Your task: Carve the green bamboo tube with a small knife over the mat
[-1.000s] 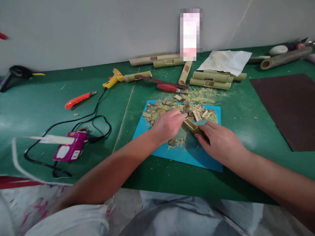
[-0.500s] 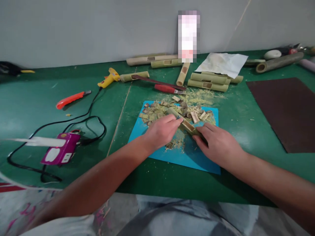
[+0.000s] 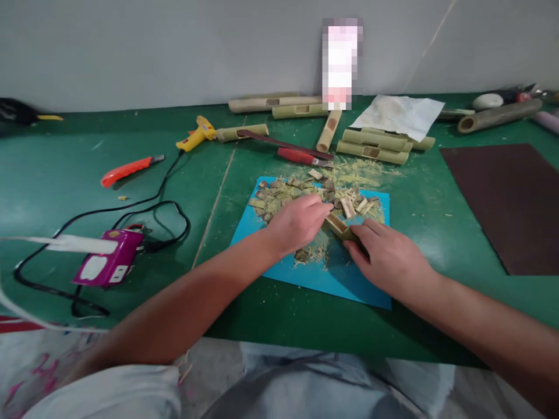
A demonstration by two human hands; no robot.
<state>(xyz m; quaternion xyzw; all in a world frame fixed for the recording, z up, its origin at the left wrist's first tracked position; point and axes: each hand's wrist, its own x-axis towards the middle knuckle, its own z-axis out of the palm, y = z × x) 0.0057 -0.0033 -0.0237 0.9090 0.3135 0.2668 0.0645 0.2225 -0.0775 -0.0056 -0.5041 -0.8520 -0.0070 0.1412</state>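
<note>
A short bamboo tube [image 3: 338,226] with a rectangular slot cut in its upper side slants over a blue sheet [image 3: 367,291]. My right hand [image 3: 391,253] is closed around its near end, fingers on top. My left hand [image 3: 299,224] is closed in a pinch at the tube's far part and covers it. What its fingers hold is hidden; only a small dark tip shows. Bamboo chips [image 3: 279,195] and pale shavings [image 3: 318,255] lie on the sheet around the tube.
Behind the sheet lie a red-handled knife [image 3: 297,156] and several slotted bamboo tubes [image 3: 373,152]. To the left are an orange cutter [image 3: 126,171], a yellow glue gun [image 3: 196,135], and a purple power box [image 3: 109,256] with black cable. A dark brown board [image 3: 506,203] lies right.
My left hand has slid slightly forward and right along the tube, now covering its far end. My right hand keeps its grip. The whole view has shifted a little.
</note>
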